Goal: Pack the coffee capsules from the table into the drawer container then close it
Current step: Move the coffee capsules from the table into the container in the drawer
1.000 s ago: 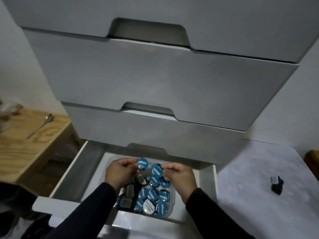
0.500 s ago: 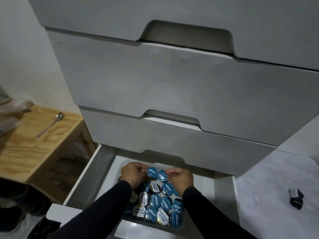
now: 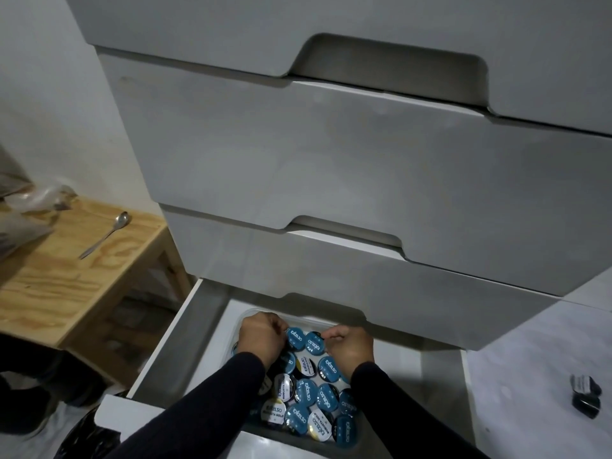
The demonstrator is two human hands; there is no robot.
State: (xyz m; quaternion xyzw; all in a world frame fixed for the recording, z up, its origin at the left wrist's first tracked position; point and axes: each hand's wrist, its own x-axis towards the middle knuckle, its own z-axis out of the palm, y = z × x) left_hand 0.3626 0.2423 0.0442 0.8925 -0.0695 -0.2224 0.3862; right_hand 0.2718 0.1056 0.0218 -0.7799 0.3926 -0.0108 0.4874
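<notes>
Head view
Hands: two; left hand (image 3: 261, 339) pinches one blue capsule (image 3: 295, 338) in closed fingers; right hand (image 3: 349, 347) pinches a second blue capsule (image 3: 313, 342) likewise, the two capsules side by side above the container's far end.
Open drawer (image 3: 212, 329): one, the lowest, pulled out; three closed drawer fronts above.
Clear container (image 3: 240, 326): one, inside the drawer, filled with coffee capsules (image 3: 306, 397), about fifteen visible, mostly blue lids, some white.
White surface (image 3: 530, 376), right: two dark capsules (image 3: 585, 395), touching.
Wooden surface (image 3: 66, 276), left: one spoon (image 3: 105, 239).
</notes>
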